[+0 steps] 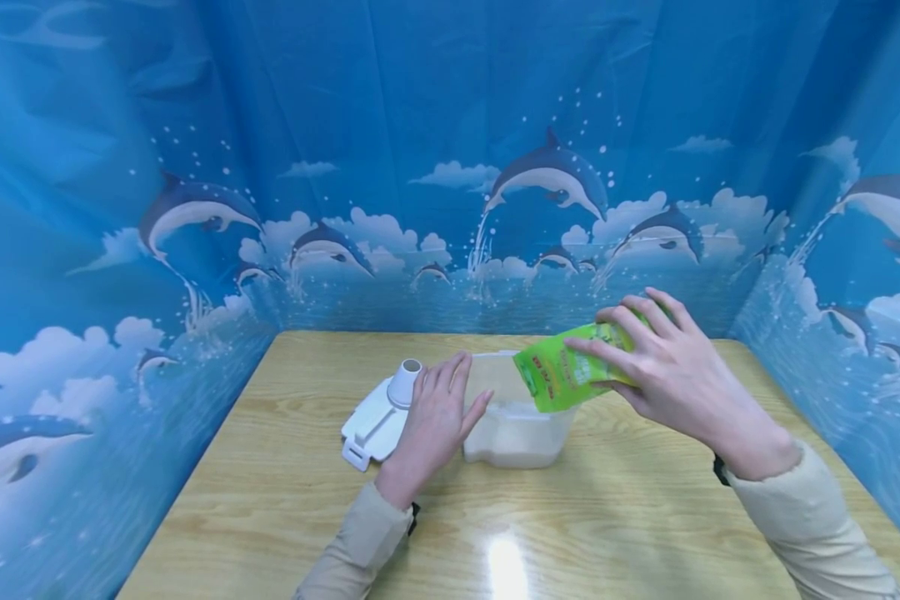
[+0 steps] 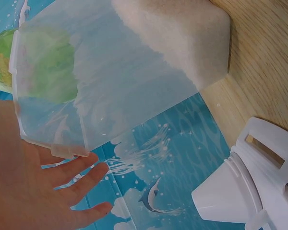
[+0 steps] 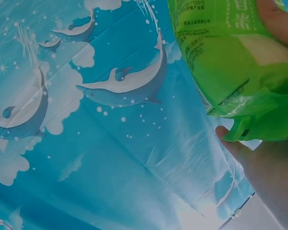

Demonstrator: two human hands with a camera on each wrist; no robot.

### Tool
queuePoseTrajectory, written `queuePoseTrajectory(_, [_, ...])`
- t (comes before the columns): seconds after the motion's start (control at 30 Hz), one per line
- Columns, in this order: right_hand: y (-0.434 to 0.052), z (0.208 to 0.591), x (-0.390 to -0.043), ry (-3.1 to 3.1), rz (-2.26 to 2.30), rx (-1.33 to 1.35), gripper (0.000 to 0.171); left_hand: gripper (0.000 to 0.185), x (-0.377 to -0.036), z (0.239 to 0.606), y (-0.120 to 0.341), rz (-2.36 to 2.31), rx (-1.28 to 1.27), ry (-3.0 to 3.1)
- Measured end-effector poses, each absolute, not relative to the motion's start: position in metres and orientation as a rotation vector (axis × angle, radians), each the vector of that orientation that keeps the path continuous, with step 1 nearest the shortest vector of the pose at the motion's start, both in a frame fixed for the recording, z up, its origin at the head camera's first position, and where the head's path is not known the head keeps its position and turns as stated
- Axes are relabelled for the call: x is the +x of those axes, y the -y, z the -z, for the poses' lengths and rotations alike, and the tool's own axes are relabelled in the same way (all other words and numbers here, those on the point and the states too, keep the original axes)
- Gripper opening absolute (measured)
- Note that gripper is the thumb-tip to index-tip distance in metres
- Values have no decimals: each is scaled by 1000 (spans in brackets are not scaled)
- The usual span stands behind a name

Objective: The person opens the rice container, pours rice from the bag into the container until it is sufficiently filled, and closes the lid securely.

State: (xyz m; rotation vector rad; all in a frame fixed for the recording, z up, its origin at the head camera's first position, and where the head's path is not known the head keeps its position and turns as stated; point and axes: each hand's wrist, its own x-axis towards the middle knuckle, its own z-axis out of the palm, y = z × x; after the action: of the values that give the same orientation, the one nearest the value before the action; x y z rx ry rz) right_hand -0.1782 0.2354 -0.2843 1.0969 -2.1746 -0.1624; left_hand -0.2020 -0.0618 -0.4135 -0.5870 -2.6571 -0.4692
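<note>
Light wooden table (image 1: 285, 500) with visible grain, bright light glare on its near edge. Blue fabric backdrop printed with dolphins and clouds (image 1: 420, 125) encloses it on three sides.

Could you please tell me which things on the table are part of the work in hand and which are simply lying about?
In use: green bag, gripped and tipped by the right hand; clear container holding white grains, steadied by the left hand.

Lying about: white lid with spout, on the wooden table left of the container.
</note>
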Motion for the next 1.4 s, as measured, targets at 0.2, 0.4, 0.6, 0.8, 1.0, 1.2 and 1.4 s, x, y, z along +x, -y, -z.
queuePoseTrajectory(0.2, [-242, 288, -182, 2179, 80, 1060, 63, 67, -202, 413, 61, 472, -588, 2659])
queuePoseTrajectory(0.4, [-249, 292, -186, 2187, 8, 1048, 65, 67, -201, 413, 61, 471, -591, 2659])
queuePoseTrajectory(0.6, [-254, 299, -194, 2189, -88, 1018, 53, 66, -201, 414, 61, 465, -590, 2651])
queuePoseTrajectory(0.8, [-259, 313, -203, 2236, -261, 935, 60, 66, -201, 414, 61, 453, -587, 2656])
queuePoseTrajectory(1.0, [-261, 328, -205, 2331, -460, 831, 55, 67, -201, 415, 61, 452, -584, 2662])
queuePoseTrajectory(1.2, [-259, 340, -206, 2376, -600, 730, 62, 67, -201, 415, 61, 457, -581, 2663])
queuePoseTrajectory(1.4, [-256, 354, -208, 2389, -680, 719, 61, 67, -202, 414, 61, 456, -584, 2653])
